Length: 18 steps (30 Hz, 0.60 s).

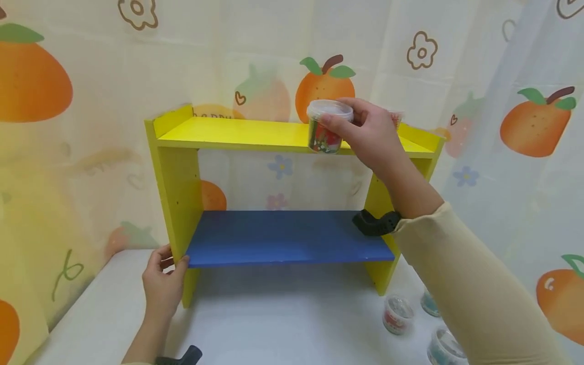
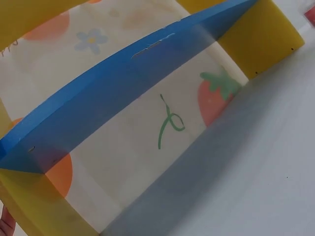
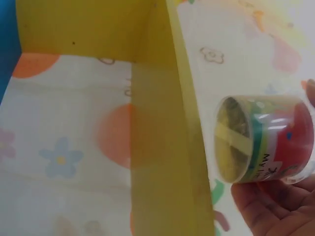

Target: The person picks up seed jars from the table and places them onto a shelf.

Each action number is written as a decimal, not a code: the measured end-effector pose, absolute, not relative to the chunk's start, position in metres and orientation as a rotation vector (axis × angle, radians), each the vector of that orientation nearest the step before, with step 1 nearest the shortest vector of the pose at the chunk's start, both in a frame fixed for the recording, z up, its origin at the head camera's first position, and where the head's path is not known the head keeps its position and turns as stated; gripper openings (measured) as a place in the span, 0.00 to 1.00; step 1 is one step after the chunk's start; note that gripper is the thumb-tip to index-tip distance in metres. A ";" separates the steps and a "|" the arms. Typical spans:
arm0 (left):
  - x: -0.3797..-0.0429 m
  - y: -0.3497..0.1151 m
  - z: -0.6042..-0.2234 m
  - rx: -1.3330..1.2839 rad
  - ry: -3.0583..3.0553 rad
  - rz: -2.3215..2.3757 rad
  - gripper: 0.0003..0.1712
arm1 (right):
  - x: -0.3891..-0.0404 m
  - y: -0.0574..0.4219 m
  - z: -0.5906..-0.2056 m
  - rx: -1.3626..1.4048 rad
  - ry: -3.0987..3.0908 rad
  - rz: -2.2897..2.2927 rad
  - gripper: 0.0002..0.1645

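My right hand (image 1: 371, 132) pinches a small clear plastic tub (image 1: 325, 134) with a lid and a red and green printed label. It holds the tub upright at the front edge of the yellow top board (image 1: 237, 133) of a small shelf unit. In the right wrist view the tub (image 3: 266, 140) shows its clear bottom, with fingers (image 3: 275, 204) along its side. My left hand (image 1: 164, 284) grips the yellow left side panel (image 1: 180, 203) near the blue board (image 1: 287, 238), thumb at the front edge. Only a bit of that hand (image 2: 7, 223) shows in the left wrist view.
Partly hidden behind my right hand, another tub (image 1: 396, 117) stands on the top board. Several tubs, one with a red label (image 1: 398, 315), stand on the white table (image 1: 283, 324) at the right. A fruit-print curtain (image 1: 255, 45) hangs behind the shelf.
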State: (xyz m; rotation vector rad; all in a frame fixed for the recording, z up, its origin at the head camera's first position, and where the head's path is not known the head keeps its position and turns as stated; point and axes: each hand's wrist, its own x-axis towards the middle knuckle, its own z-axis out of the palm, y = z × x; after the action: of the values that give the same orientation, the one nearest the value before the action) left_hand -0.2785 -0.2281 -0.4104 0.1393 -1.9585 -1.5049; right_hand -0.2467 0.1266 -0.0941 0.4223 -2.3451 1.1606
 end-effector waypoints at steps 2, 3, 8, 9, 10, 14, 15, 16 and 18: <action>-0.279 -0.229 -0.411 0.137 -1.962 -1.507 0.22 | -0.258 0.121 -0.091 0.415 -2.376 1.154 0.39; -0.279 -0.229 -0.412 0.131 -1.955 -1.514 0.22 | -0.263 0.119 -0.090 0.409 -2.390 1.156 0.38; -0.279 -0.228 -0.412 0.127 -1.956 -1.529 0.23 | -0.284 0.113 -0.086 0.366 -2.465 1.202 0.33; -0.279 -0.228 -0.413 0.125 -1.956 -1.536 0.23 | -0.287 0.111 -0.084 0.355 -2.478 1.214 0.33; -0.279 -0.227 -0.412 0.128 -1.959 -1.537 0.23 | -0.289 0.110 -0.083 0.344 -2.492 1.219 0.33; -0.278 -0.226 -0.411 0.142 -1.963 -1.531 0.23 | -0.298 0.102 -0.078 0.286 -2.547 1.216 0.36; -0.278 -0.226 -0.410 0.146 -1.963 -1.525 0.22 | -0.300 0.101 -0.078 0.272 -2.557 1.216 0.36; -0.277 -0.226 -0.409 0.149 -1.967 -1.517 0.23 | -0.302 0.099 -0.077 0.254 -2.565 1.216 0.37; -0.276 -0.226 -0.408 0.152 -1.974 -1.505 0.22 | -0.305 0.096 -0.076 0.219 -2.579 1.221 0.39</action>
State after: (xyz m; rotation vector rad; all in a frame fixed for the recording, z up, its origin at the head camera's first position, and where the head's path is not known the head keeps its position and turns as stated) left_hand -0.2760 -0.2255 -0.4076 0.1517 -1.9735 -1.5050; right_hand -0.3047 0.0965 -0.0765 0.2195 -2.5785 1.2211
